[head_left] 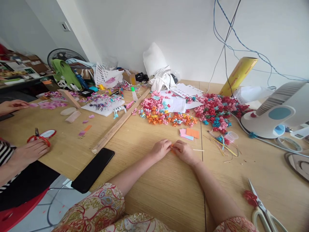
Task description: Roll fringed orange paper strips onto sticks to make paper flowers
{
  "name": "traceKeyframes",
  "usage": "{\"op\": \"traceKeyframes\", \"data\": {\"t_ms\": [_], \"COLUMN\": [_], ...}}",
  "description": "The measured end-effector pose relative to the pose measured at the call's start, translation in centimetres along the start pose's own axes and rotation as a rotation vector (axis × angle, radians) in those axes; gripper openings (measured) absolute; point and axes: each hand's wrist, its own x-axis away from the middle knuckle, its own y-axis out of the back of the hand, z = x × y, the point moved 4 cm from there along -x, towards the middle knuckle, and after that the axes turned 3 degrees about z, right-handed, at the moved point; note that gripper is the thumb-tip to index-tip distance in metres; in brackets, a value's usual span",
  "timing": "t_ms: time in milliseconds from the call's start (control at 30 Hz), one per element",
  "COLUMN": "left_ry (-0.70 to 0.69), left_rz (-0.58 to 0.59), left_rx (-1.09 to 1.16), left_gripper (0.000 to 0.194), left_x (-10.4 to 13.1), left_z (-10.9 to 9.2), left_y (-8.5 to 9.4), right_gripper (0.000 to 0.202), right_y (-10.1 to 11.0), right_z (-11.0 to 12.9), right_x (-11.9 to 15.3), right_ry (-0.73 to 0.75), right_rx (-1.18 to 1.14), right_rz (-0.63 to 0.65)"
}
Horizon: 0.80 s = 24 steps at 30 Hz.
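Note:
My left hand (162, 149) and my right hand (184, 152) meet over the middle of the wooden table. Both are closed, fingertips pinching a small orange piece (172, 147) that looks like paper; the fingers hide most of it. A thin pale strip (198, 150) lies just right of my right hand. Beyond the hands are orange paper slips (192, 133) on pink and blue ones. Farther back spreads a heap of small flowers in orange (155, 119), pink and red (217, 108). A black phone (93, 170) lies left of my left forearm.
A wooden bar (120, 120) crosses the table on the left. Open scissors (260, 206) lie at the right front, near a white fan (265, 119). At left, a co-worker's hand (31, 153) rests by red-handled scissors (38, 140). A yellow roll (238, 75) stands behind.

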Motion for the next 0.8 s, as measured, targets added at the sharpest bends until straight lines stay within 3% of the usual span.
{"op": "traceKeyframes", "data": {"t_ms": [200, 533, 800], "left_ry": [0.08, 0.009, 0.063], "left_rz": [-0.005, 0.01, -0.023], "left_rx": [0.013, 0.002, 0.1], "left_gripper": [0.005, 0.001, 0.005], "left_x": [-0.35, -0.55, -0.96], "left_z": [-0.18, -0.2, -0.2], "left_y": [-0.16, -0.57, -0.79], "right_gripper": [0.015, 0.014, 0.013], "right_y": [-0.16, -0.21, 0.26], "right_z": [-0.06, -0.32, -0.48], "right_x": [-0.08, -0.25, -0.4], "right_ry": [-0.051, -0.101, -0.14], "right_rx": [0.015, -0.024, -0.054], "right_rz": [0.013, 0.002, -0.029]}}
